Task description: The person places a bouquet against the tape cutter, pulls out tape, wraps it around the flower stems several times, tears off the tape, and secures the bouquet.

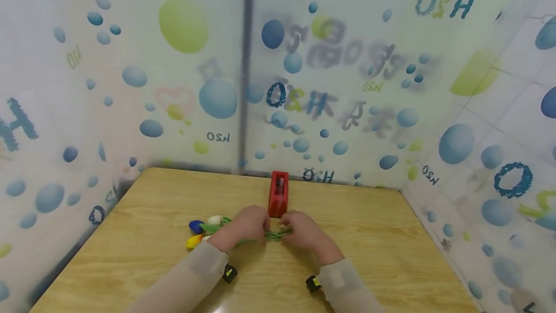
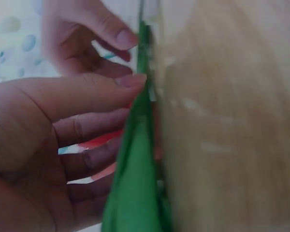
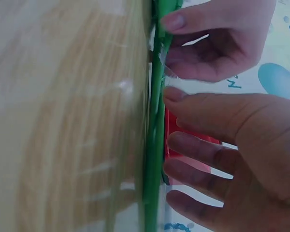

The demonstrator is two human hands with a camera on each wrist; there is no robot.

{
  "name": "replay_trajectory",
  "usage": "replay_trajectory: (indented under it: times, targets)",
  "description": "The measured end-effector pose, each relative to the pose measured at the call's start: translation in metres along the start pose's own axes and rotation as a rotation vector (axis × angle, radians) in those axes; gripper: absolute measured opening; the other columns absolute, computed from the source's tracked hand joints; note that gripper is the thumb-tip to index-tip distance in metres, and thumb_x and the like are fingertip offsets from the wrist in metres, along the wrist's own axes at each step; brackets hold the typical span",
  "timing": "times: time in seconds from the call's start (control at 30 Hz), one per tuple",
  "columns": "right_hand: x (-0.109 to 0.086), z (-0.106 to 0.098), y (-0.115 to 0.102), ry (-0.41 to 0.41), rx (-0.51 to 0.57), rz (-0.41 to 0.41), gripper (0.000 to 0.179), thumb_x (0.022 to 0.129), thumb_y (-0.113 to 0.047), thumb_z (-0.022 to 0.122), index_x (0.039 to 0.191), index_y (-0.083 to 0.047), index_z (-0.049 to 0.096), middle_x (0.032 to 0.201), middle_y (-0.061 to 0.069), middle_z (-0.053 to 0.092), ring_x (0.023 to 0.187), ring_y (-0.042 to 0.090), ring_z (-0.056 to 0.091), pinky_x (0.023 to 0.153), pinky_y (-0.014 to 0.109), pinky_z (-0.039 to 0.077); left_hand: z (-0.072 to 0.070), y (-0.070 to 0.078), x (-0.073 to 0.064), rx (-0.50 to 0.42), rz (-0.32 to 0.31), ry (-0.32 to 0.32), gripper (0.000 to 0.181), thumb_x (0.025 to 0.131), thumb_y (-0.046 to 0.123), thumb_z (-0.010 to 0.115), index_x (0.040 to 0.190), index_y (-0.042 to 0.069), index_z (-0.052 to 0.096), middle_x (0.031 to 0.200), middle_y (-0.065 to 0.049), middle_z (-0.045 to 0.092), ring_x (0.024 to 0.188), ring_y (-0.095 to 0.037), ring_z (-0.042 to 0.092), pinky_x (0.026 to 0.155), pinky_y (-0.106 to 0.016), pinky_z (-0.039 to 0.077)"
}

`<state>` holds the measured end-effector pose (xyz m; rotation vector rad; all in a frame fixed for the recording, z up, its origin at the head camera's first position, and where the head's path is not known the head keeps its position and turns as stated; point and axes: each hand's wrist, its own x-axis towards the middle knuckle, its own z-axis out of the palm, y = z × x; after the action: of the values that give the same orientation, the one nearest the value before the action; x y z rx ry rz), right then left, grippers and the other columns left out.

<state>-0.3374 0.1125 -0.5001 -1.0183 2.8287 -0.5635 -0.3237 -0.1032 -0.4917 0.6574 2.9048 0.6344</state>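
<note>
Left hand: pinching tulip stems
Right hand: fingers loose, thumb at the stems
Tip: keep 'em bunched, smooth the clear tape (I think) flat

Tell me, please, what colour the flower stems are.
The flower stems are green, seen best in the right wrist view.

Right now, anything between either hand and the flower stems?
Nothing visible blocks the left hand or right hand; both are at the green stems. A clear scrap, possibly tape, shows near the left hand's fingers. The red dispenser sits beyond, not between.
</note>
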Motion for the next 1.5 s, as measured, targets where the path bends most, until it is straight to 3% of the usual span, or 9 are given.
replay_trajectory:
  times: [0.17, 0.4, 0.67, 0.9, 1.17, 1.33, 1.5]
  targets:
    - [0.001, 0.007, -0.004, -0.01, 0.013, 0.016, 0.027, 0.087, -0.013, 0.087, 0.112, -0.01, 0.076, 0.103, -0.001, 0.072, 0.09, 0.012, 0.063, 0.085, 0.031, 0.059, 0.008, 0.0, 0.0, 0.094, -0.011, 0.038, 0.026, 0.063, 0.005, 0.093, 0.075, 0.018, 0.073, 0.073, 0.01, 0.066, 0.068, -0.011, 0.055, 0.061, -0.03, 0.052]
    - [0.003, 0.012, -0.006, 0.005, -0.029, -0.009, 0.016, 0.088, -0.009, 0.084, 0.101, -0.012, 0.078, 0.093, -0.005, 0.069, 0.084, 0.008, 0.058, 0.08, 0.028, 0.057, 0.012, -0.002, 0.001, 0.096, -0.002, 0.057, 0.032, 0.063, -0.002, 0.082, 0.06, 0.021, 0.061, 0.06, 0.012, 0.05, 0.06, -0.01, 0.04, 0.051, -0.025, 0.036]
    - [0.003, 0.012, -0.006, 0.001, -0.05, 0.004, 0.01, 0.088, -0.006, 0.081, 0.094, -0.014, 0.077, 0.091, -0.003, 0.072, 0.084, 0.008, 0.063, 0.079, 0.029, 0.059, 0.014, -0.001, 0.001, 0.102, 0.036, 0.067, 0.035, 0.068, -0.005, 0.079, 0.058, 0.022, 0.058, 0.059, 0.012, 0.046, 0.058, -0.01, 0.038, 0.051, -0.024, 0.033]
    - [0.002, 0.011, -0.004, -0.042, 0.018, 0.013, 0.017, 0.088, 0.002, 0.074, 0.088, -0.015, 0.072, 0.085, -0.002, 0.068, 0.076, 0.008, 0.055, 0.071, 0.024, 0.052, 0.013, 0.005, -0.002, 0.091, 0.1, 0.059, 0.049, 0.073, -0.013, 0.069, 0.055, 0.022, 0.039, 0.06, 0.008, 0.028, 0.059, -0.012, 0.026, 0.053, -0.025, 0.022]
    - [-0.003, 0.007, -0.005, -0.096, 0.082, 0.03, 0.015, 0.089, 0.0, 0.074, 0.086, -0.014, 0.07, 0.079, -0.006, 0.061, 0.069, 0.007, 0.05, 0.063, 0.021, 0.046, 0.009, 0.008, -0.005, 0.124, 0.156, 0.04, 0.033, 0.078, -0.01, 0.075, 0.064, 0.016, 0.062, 0.064, 0.01, 0.044, 0.062, -0.009, 0.036, 0.057, -0.022, 0.035]
    - [-0.005, 0.003, -0.008, -0.139, 0.116, 0.064, 0.015, 0.096, -0.012, 0.075, 0.083, -0.016, 0.07, 0.073, -0.008, 0.055, 0.065, 0.007, 0.049, 0.061, 0.021, 0.043, 0.005, 0.009, -0.008, 0.146, 0.2, 0.049, 0.029, 0.081, -0.01, 0.074, 0.07, 0.016, 0.066, 0.067, 0.012, 0.05, 0.063, -0.007, 0.04, 0.059, -0.021, 0.039]
    - [-0.007, 0.002, -0.008, -0.203, 0.124, 0.103, 0.027, 0.104, -0.022, 0.065, 0.078, -0.019, 0.062, 0.065, -0.008, 0.048, 0.058, 0.009, 0.047, 0.056, 0.022, 0.04, 0.0, 0.01, -0.01, 0.156, 0.245, 0.072, 0.028, 0.084, -0.009, 0.071, 0.072, 0.016, 0.067, 0.07, 0.012, 0.051, 0.065, -0.006, 0.042, 0.061, -0.021, 0.04]
